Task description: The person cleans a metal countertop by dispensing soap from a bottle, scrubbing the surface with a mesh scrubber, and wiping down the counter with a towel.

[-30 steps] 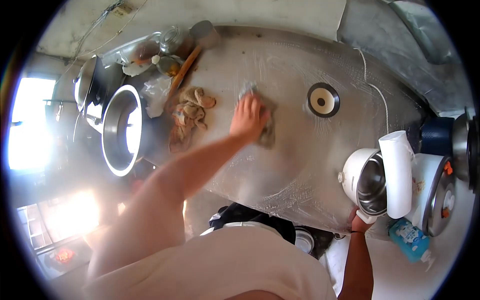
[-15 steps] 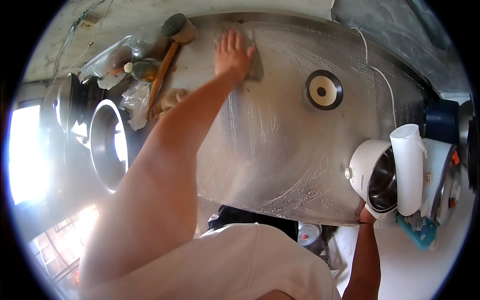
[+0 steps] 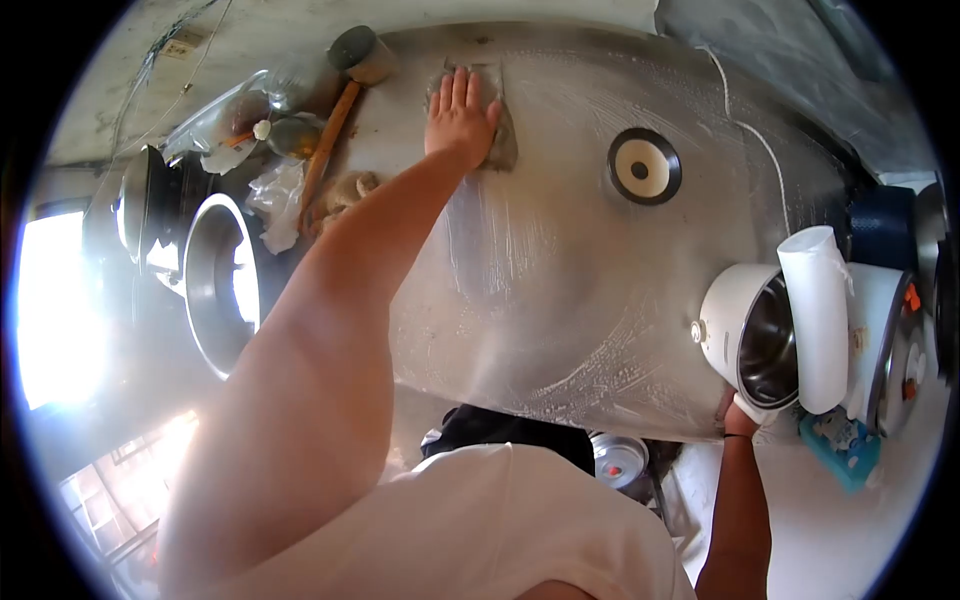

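I've got fierce daylight blazing through the window at far left, blown out white, haze spilling inward! The metal surface catches soft glare near its front edge, its far right corner dimmer; black vignetting rings my bowed, slightly soft view.
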The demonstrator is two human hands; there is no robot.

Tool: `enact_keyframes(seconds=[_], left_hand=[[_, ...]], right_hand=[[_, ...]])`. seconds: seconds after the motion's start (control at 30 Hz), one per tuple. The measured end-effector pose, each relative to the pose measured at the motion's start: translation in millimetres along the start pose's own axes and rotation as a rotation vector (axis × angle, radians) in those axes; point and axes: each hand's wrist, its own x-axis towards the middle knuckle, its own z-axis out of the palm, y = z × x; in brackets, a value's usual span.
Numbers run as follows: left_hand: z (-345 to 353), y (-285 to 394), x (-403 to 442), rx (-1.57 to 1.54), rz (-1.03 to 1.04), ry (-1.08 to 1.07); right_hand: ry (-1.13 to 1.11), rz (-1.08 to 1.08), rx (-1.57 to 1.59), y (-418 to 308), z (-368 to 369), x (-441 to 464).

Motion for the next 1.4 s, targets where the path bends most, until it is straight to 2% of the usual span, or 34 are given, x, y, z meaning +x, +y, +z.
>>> enact_keyframes(seconds=[0.07,0.1,0.13,0.2,0.27,0.33,0.4,0.47,0.53,0.6,0.63,0.7,0.73,0.87,0.97,1.03,1.07,1.1,1.13,1.2,1.27,1.33,1.4], left_hand=[[-1.1,4.1,-19.2,0.056,0.004,0.045],[5.9,5.9,-42.5,0.052,0.053,0.108],[2.7,8.3,-68.7,0.088,0.102,0.078],[-6.4,2.5,-105.0,0.027,0.16,0.023],[-7.4,-0.8,-94.1,0.047,0.181,0.038],[-2.6,3.6,-62.9,0.048,0.204,0.054],[3.8,11.7,-19.6,0.071,0.11,0.1],[6.3,19.5,-11.9,0.057,0.088,0.088],[2.9,18.0,-27.2,0.056,0.04,0.097],[-0.5,16.3,-68.4,0.081,0.09,0.055],[-1.4,12.6,-80.7,0.093,0.1,0.061],[0.3,2.7,-96.1,0.06,0.156,0.036],[1.5,1.4,-86.6,0.061,0.164,0.027],[3.7,3.3,14.9,0.073,-0.052,0.072],[7.1,38.0,45.3,0.013,-0.119,0.091],[11.6,71.0,15.2,0.09,0.068,0.158],[13.1,84.5,-11.0,-0.024,0.128,0.167],[3.2,98.2,-41.9,0.073,0.178,0.062],[3.0,105.6,-75.3,0.021,0.233,0.043],[-11.0,106.9,-148.4,0.047,0.341,-0.059],[-22.9,92.4,-211.3,-0.069,0.464,-0.183],[-37.1,72.3,-223.2,-0.112,0.482,-0.249],[-27.6,51.5,-203.0,-0.034,0.393,-0.16]], right_hand=[[-0.116,0.045,-0.083,34.8,17.7,-8.2],[-0.064,0.08,0.087,26.8,16.6,-6.1],[-0.064,0.077,0.101,18.9,12.9,-3.0],[0.098,-0.023,0.206,-3.8,5.1,6.6],[0.045,0.011,0.148,3.5,7.2,3.3],[0.024,-0.055,0.017,7.2,7.8,2.6],[0.009,-0.029,0.009,12.5,8.4,0.2],[-0.036,-0.106,0.052,39.5,20.2,-5.9],[-0.064,-0.076,0.053,35.0,17.7,-2.5],[0.032,0.002,0.119,9.8,10.1,0.8],[0.021,0.075,0.191,11.3,13.9,-0.9],[-0.024,0.068,0.168,27.2,21.0,-6.3],[-0.077,0.037,0.135,28.5,20.0,-8.2],[0.031,-0.123,0.017,21.5,13.2,-7.3],[0.09,-0.082,0.062,8.8,7.6,-3.2],[0.034,-0.119,0.037,26.4,10.8,-6.9],[0.002,-0.148,0.025,35.4,20.8,-5.1],[-0.013,-0.047,0.129,43.0,28.9,-5.5],[-0.002,-0.07,0.142,37.1,26.0,-0.4],[0.028,0.118,0.296,20.5,21.9,4.4],[0.055,0.107,0.381,12.4,18.6,9.0],[0.07,0.113,0.375,10.0,17.7,5.6],[0.023,0.114,0.39,15.3,19.5,6.6]])
